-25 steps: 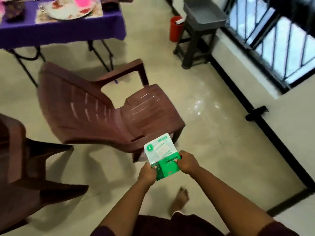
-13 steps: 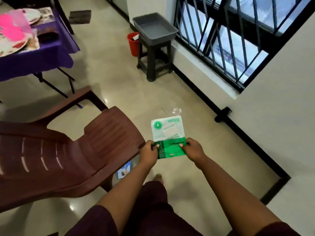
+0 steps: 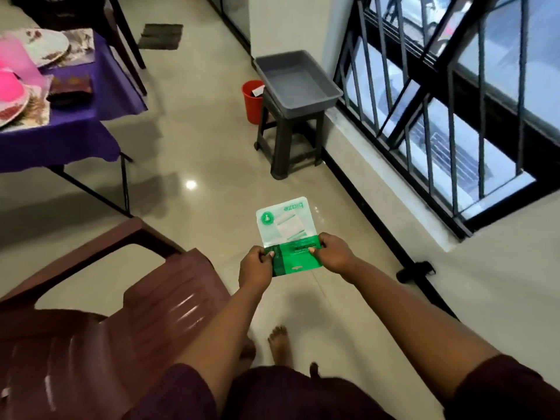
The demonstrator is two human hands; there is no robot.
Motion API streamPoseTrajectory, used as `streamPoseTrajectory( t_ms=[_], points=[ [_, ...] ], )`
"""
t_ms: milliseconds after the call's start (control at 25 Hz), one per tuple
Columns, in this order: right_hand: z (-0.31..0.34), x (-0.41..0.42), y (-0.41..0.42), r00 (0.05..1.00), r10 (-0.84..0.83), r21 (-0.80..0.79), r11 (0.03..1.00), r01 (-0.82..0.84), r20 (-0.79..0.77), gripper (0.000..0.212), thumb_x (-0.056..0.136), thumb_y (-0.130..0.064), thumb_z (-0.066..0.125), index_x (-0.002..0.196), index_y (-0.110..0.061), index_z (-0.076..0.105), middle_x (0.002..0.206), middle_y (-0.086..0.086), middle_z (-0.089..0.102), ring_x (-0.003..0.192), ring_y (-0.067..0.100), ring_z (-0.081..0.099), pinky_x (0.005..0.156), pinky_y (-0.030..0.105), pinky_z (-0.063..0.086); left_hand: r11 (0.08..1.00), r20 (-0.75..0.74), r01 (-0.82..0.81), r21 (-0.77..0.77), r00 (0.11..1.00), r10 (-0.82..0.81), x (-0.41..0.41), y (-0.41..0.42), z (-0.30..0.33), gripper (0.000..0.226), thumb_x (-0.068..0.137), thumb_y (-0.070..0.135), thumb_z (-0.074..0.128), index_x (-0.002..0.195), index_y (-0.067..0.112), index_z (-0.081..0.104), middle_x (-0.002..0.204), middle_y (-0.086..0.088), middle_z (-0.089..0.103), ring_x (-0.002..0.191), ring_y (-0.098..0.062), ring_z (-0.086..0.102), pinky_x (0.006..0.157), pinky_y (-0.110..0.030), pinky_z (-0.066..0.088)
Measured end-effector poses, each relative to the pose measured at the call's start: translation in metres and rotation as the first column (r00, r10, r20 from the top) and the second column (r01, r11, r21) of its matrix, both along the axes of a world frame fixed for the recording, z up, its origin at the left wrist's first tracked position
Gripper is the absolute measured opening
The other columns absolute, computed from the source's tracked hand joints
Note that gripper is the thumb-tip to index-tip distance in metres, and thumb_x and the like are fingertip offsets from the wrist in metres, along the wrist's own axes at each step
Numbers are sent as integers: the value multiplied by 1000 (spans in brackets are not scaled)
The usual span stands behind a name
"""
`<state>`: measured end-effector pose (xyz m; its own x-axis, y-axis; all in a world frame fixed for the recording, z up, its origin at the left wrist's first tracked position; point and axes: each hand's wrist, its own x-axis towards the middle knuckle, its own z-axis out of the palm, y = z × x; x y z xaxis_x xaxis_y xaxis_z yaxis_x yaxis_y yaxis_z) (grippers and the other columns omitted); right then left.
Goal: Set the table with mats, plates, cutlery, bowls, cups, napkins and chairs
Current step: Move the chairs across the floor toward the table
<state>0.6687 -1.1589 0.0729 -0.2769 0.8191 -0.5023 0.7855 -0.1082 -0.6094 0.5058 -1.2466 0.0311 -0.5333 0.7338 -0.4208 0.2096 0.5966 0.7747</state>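
Observation:
A green and white napkin packet (image 3: 286, 228) is held flat in front of me above the floor. My left hand (image 3: 256, 266) pinches its lower left edge and my right hand (image 3: 333, 251) pinches its lower right edge. A brown plastic chair (image 3: 127, 322) stands at my lower left, its armrest toward me. The table with a purple cloth (image 3: 75, 128) is at the upper left. It carries patterned plates (image 3: 48, 47) on mats, a pink cup (image 3: 18, 60) and a dark folded napkin (image 3: 71, 89).
A dark stool (image 3: 288, 140) carrying a grey tray (image 3: 298, 83) stands by the barred window (image 3: 454, 116), with a red bin (image 3: 253, 100) behind it. A black door stop (image 3: 416, 271) lies by the wall. My bare feet (image 3: 280, 344) are on the tiled floor.
My view has swung right and forward: the chair slid to the lower left, the stool and window came nearer. Both hands kept hold of the packet.

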Motion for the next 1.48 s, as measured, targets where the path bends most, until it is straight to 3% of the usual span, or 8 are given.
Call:
streamPoseTrajectory(
  t_ms=[200,400,720,1000,1120,1200,1320,1480],
  points=[
    [-2,-61,106,992,-57,-53,997,51,-110,5,94,-21,59,96,-16,61,107,5,70,95,20,68,86,38,57,974,111,-221,40,970,215,-54,100,20,6,95,14,58,90,11,60,77,1,58,66,-11,52,42,-7,35],
    [-12,-125,211,988,-25,-133,991,5,-151,13,93,-20,64,82,-17,58,103,5,72,93,19,70,65,23,50,916,228,-400,35,895,382,-110,195,1,6,93,13,60,93,8,64,85,-3,64,72,-14,57,54,-19,41],
    [-25,-242,420,985,106,-166,978,-129,-138,9,92,-19,64,85,-15,59,103,5,72,92,18,71,83,36,59,923,283,-360,-133,879,383,-214,372,-11,9,92,12,57,99,14,63,101,-11,69,77,-20,59,59,-26,40],
    [-35,-346,551,973,175,-167,965,-200,-152,14,92,-21,66,95,-9,59,98,3,72,86,17,72,72,29,60,872,421,-478,-110,772,476,-310,479,-4,21,93,-1,56,110,9,61,96,-13,69,70,-15,61,54,-22,47],
    [-50,-406,603,964,201,-153,962,-228,-172,12,91,-17,67,89,-11,56,100,8,71,86,20,71,71,31,60,859,415,-499,-114,762,498,-378,536,-18,22,90,-4,56,110,3,62,94,-20,71,76,-26,64,66,-33,52],
    [-57,-452,642,965,159,-168,966,-195,-207,16,88,-13,70,85,-13,55,102,14,71,81,21,70,70,33,60,872,413,-477,-112,775,478,-435,580,-20,20,90,-5,55,106,5,61,87,-18,69,73,-26,62,65,-32,50],
    [-53,-510,692,974,87,-235,962,-136,-207,24,84,-9,74,99,-8,55,99,15,72,78,20,71,67,31,60,880,400,-460,-118,789,466,-511,636,-12,20,90,-5,58,103,10,58,84,-15,65,68,-21,58,58,-26,50],
    [-52,-583,757,944,-184,-259,959,112,-274,33,83,-7,74,90,-17,44,91,16,67,64,18,69,51,22,52,872,426,-469,-138,767,480,-590,716,-4,18,89,-7,60,84,8,52,78,-13,59,63,-22,54,61,-30,50]
  ],
)
